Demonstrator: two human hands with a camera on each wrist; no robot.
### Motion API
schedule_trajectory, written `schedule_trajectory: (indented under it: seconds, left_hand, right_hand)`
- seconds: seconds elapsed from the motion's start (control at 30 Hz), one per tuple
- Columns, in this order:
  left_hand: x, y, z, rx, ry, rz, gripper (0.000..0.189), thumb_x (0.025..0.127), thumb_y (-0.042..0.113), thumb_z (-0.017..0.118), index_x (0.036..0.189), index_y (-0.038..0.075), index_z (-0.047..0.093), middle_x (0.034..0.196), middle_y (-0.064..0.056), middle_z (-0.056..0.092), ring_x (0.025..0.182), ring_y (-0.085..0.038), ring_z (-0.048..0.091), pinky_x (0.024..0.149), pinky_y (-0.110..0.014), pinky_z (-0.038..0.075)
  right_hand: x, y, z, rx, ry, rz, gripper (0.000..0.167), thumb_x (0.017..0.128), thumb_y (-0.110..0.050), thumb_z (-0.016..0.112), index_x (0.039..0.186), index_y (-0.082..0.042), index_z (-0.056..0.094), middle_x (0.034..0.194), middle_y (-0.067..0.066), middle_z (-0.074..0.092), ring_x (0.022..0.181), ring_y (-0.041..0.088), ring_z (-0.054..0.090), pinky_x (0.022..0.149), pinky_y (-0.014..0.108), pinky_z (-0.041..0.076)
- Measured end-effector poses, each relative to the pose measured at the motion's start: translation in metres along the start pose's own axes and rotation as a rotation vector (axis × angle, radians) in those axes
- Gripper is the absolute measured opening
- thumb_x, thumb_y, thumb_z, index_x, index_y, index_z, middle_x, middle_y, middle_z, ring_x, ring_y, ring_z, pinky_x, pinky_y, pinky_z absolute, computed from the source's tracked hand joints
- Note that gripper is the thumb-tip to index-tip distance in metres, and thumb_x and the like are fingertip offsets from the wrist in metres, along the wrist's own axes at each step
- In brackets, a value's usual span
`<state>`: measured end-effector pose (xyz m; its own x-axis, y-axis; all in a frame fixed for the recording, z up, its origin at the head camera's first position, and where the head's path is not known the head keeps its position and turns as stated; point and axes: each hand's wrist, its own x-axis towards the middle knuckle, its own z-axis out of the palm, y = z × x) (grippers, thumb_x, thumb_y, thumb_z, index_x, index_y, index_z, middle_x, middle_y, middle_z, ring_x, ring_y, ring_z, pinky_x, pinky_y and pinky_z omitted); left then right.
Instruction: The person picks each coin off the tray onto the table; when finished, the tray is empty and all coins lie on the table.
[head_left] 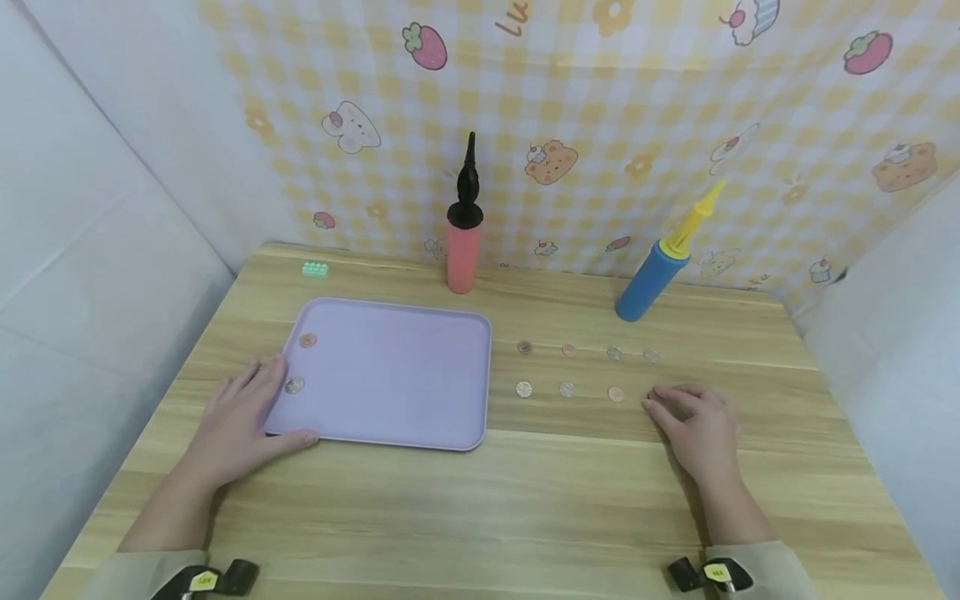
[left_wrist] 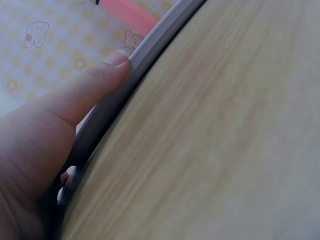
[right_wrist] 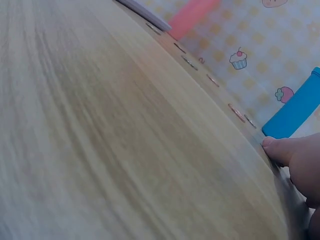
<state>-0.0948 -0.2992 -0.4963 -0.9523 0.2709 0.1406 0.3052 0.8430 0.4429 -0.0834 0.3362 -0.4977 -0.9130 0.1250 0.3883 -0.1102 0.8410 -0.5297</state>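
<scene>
My left hand [head_left: 236, 429] rests at the near left corner of a lilac tray [head_left: 393, 375], its fingers along the left rim and the thumb reaching along the front rim. Two coins lie in the tray, a copper coin [head_left: 307, 340] and a silver coin [head_left: 294, 385]. My right hand [head_left: 701, 429] is low over the table, thumb and index finger pinching a small coin [head_left: 652, 396], mostly covered by the fingertips. It sits at the right end of the nearer row of coins, beside a copper coin [head_left: 616, 394]. In the right wrist view the thumb [right_wrist: 280, 150] is close to the tabletop.
Two loose rows of coins lie right of the tray, including a silver coin [head_left: 523, 389] and a dark coin [head_left: 524, 347]. Behind stand a pink hand pump [head_left: 462, 258] with black top and a tilted blue hand pump [head_left: 645, 283]. A green toy brick [head_left: 315, 268] lies back left.
</scene>
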Motion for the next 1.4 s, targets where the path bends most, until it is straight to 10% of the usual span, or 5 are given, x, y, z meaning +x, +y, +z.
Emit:
schedule_trajectory:
  seconds: [1.4]
  left_hand:
    - [0.0, 0.0033, -0.0027, -0.009, -0.001, 0.007, 0.13, 0.079, 0.056, 0.09, 0.167, -0.006, 0.018, 0.167, -0.034, 0.029, 0.155, -0.059, 0.015, 0.125, -0.07, -0.003]
  right_hand:
    - [-0.0023, -0.0051, 0.0027, 0.037, 0.013, 0.044, 0.022, 0.089, -0.01, 0.085, 0.108, 0.001, 0.083, 0.111, 0.023, 0.07, 0.112, 0.045, 0.056, 0.105, 0.064, 0.03]
